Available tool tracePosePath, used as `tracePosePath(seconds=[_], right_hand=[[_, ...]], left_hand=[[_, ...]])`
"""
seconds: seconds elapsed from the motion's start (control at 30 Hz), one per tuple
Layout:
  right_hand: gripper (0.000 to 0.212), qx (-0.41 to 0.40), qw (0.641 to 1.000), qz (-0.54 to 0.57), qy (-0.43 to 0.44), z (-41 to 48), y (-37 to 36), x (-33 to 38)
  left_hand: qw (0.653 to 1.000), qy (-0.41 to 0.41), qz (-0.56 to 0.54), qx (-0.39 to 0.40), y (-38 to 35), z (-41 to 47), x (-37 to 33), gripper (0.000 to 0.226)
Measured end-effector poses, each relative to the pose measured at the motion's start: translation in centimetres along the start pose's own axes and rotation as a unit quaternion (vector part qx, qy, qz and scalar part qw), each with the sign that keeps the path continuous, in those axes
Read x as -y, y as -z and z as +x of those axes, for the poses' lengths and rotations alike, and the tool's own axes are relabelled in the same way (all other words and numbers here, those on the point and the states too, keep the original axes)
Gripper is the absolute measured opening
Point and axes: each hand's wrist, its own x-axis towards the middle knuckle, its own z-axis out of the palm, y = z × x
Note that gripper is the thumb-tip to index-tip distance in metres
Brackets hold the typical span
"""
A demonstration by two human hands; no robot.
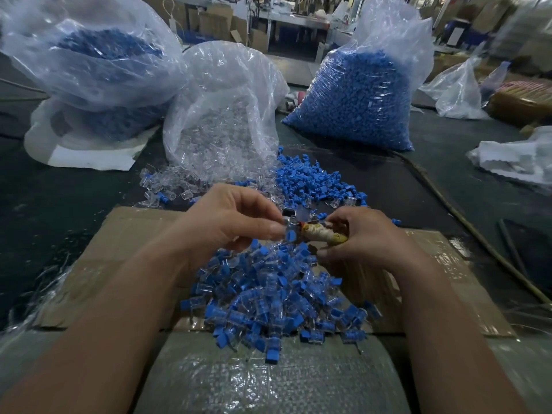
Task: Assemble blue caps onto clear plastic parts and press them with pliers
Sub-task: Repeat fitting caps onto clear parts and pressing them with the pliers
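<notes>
- Blue cap (290, 235) seated on a clear plastic part (286, 225), pinched between thumb and forefinger of the left hand (236, 216); fingers (270, 208) curled, tips pressed against the part.
- Just to its right, pliers (324, 236) with a pale cloth-wrapped handle, gripped in the right hand (367, 237); fingers (337, 218) curled over the handle, thumb underneath.
- Pliers head right at the pinched part, between the two hands; too blurred to tell whether the jaws close on it.
- Directly below both hands, heap of assembled pieces (268, 294), clear bodies with blue tops, lying on taped cardboard (119, 234).
- Beyond the hands, loose blue caps (310, 180) to the right and loose clear parts (173, 180) to the left, scattered on the dark desk (59, 180).
- Further back, open bag of clear parts (221, 115), set between a full bag of blue caps (358, 97) on the right and another bag of blue pieces (98, 70) on the left.
</notes>
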Motion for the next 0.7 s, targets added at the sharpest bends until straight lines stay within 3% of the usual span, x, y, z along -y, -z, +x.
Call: tracePosePath(seconds=[0.23,0.3,0.37,0.4,0.5,0.6,0.7], right_hand=[[0.063,0.037,0.999,0.008,-0.025,-0.1,0.1,0.1],[0.065,0.045,0.999,0.009,-0.026,-0.1,0.1,0.0],[0.069,0.059,0.998,0.010,-0.021,-0.2,0.1,-0.1],[0.071,0.066,0.998,0.007,-0.021,-0.2,0.2,-0.2],[0.075,0.076,0.997,-0.008,-0.031,-0.1,0.3,-0.5],[0.072,0.077,0.997,-0.015,-0.023,0.1,0.3,-0.8],[0.066,0.071,0.997,-0.001,-0.015,0.1,0.3,-1.1]], left_hand=[[0.993,0.012,0.075,0.088,0.0,-0.1,0.3,0.022],[0.999,0.002,0.035,0.032,0.1,0.1,0.5,0.022],[0.996,-0.010,-0.008,-0.083,0.1,0.5,0.8,0.013],[0.988,-0.021,-0.001,-0.151,0.2,0.8,1.0,0.005],[0.941,-0.050,0.124,-0.312,0.7,1.8,2.1,0.012],[0.904,-0.056,0.236,-0.352,1.0,2.2,2.6,0.020],[0.899,-0.054,0.300,-0.314,0.8,2.5,3.0,0.027]])
